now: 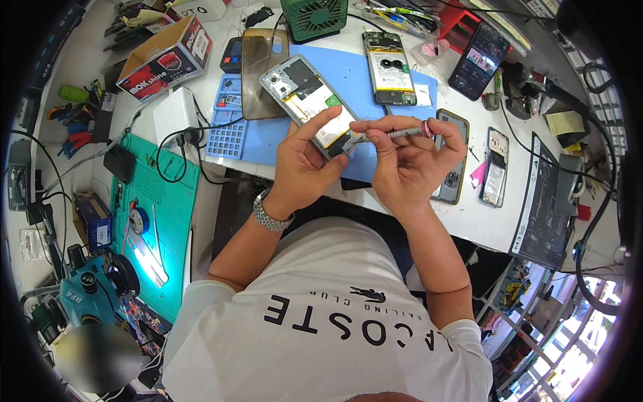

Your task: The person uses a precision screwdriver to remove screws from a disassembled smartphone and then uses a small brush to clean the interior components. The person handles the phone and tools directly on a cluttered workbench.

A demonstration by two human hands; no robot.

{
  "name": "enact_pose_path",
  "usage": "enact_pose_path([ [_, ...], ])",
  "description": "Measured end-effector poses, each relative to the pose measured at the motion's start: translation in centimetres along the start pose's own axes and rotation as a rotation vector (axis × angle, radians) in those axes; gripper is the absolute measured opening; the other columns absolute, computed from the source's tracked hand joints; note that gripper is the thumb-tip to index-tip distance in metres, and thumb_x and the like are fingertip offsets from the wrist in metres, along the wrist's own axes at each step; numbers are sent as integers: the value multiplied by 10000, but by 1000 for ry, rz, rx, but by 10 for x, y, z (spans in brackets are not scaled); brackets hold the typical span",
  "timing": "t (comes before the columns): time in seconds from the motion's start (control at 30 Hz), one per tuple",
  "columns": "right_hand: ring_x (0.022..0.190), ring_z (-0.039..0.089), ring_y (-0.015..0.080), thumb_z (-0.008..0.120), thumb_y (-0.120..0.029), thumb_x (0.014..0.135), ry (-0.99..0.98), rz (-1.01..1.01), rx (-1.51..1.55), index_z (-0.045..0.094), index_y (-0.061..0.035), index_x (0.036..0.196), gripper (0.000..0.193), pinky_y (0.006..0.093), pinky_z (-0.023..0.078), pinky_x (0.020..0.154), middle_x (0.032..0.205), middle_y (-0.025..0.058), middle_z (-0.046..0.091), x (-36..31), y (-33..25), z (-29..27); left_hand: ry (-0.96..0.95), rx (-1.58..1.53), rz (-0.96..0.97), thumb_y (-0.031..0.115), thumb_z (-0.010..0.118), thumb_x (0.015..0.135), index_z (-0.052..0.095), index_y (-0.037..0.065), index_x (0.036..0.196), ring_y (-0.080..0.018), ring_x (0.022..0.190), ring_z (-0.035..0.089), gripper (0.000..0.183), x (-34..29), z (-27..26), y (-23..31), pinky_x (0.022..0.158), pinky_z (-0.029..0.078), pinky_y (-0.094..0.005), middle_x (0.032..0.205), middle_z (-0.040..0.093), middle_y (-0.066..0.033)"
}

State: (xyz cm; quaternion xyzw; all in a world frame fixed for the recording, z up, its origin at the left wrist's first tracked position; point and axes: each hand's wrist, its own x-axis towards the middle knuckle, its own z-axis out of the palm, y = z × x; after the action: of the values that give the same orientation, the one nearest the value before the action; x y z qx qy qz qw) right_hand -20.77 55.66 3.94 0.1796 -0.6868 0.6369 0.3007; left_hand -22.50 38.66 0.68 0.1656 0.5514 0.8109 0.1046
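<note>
My left hand point(295, 167) grips an opened phone point(301, 90) by its edges, tilted above the work surface. Its back is off, so the dark board cover and the pale battery show. In my right hand point(408, 167) is a slim precision screwdriver point(405, 132) with a grey handle and a red end. The screwdriver's tip points at the phone's lower end; my fingers partly hide it, and I cannot tell whether it touches. Beneath the phone lies a blue mat point(328, 57). A translucent brown phone case point(258, 94) lies just left of the phone.
Another opened phone point(392, 70) lies on the mat's far right, near a phone with a lit screen point(479, 60). A phone frame point(494, 167) sits further right. At the back stands a green fan point(313, 20). A teal mat point(151, 221) and a microscope point(90, 288) are left.
</note>
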Motion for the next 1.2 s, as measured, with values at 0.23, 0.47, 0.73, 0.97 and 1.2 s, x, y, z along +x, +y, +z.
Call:
enact_pose_path([
  [0.23, 941, 765, 285, 626, 140, 969, -14, 49, 26, 223, -77, 1323, 579, 272, 631, 752, 1063, 245, 670, -9, 4, -1, 1, 51, 33, -190, 692, 857, 469, -63, 1523, -203, 1374, 520, 713, 0, 0, 1, 1128, 500, -349, 1464, 465, -103],
  [0.47, 937, 765, 283, 623, 138, 971, -42, 57, 12, 214, -85, 1321, 583, 279, 628, 759, 1064, 248, 671, -8, 4, -1, -13, 48, 37, -197, 674, 843, 488, -45, 1518, -224, 1414, 476, 716, 1, -2, -1, 1144, 465, -349, 1480, 413, -106],
  [0.73, 952, 763, 280, 681, 161, 919, 14, -63, 7, 446, -22, 1286, 472, 311, 631, 789, 1091, 220, 693, -2, -3, 5, 6, 42, -31, -190, 675, 848, 486, -36, 1522, -240, 1433, 457, 717, 0, 0, 1, 1148, 459, -356, 1478, 387, -109],
  [0.97, 946, 750, 243, 725, 185, 855, 36, -71, -150, 614, -36, 1169, 399, 306, 605, 794, 1065, 183, 711, -5, -17, -8, -7, 25, -15, -216, 645, 854, 463, -29, 1537, -238, 1424, 468, 731, 0, 0, -4, 1151, 460, -360, 1469, 395, -109],
  [1.2, 939, 752, 250, 712, 207, 840, 61, -46, -46, 551, -17, 1182, 439, 319, 608, 791, 1046, 190, 720, -12, -10, -9, 14, 101, 16, -191, 676, 865, 441, -68, 1541, -210, 1348, 552, 727, 1, 4, 1, 1102, 498, -339, 1478, 510, -142],
])
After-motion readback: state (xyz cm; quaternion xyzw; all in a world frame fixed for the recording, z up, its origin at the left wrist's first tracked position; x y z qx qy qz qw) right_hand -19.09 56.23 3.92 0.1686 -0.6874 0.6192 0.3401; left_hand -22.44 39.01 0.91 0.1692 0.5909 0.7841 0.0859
